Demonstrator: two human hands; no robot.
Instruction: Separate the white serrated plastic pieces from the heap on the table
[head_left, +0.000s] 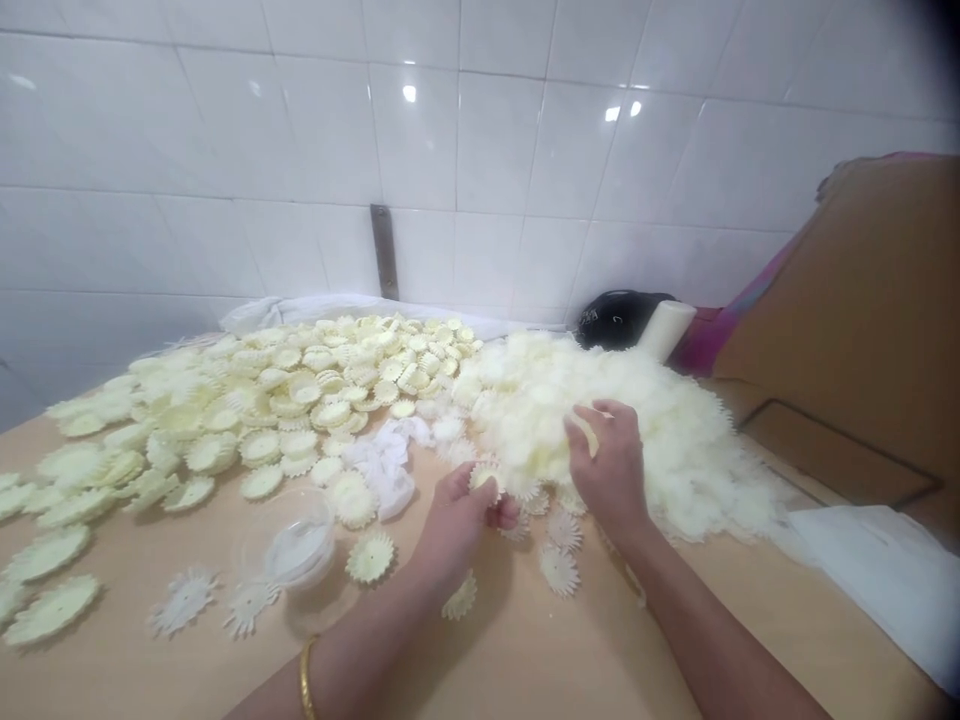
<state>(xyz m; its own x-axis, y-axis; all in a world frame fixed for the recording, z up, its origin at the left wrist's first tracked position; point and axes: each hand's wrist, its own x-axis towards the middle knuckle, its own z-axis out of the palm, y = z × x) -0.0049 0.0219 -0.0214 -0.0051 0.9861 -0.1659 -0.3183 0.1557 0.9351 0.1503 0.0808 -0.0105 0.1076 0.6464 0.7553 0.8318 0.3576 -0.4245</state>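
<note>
My left hand (459, 518) is pinched shut on a small pale-yellow petal piece (484, 476) just in front of a big heap of white fluffy flower pieces (660, 430). My right hand (609, 462) rests on the near edge of that heap, fingers curled around another pale piece (586, 430). Loose white flower cut-outs (561, 568) lie on the table below both hands. A gold bangle (305, 676) circles my left wrist.
A wide spread of yellow layered flower pieces (300, 395) covers the left of the tan table (525, 650). A clear plastic cup (294, 540) stands near my left forearm. Cardboard (862, 320), a white roll (666, 328), a black object (616, 316) and white cloth (885, 570) sit right.
</note>
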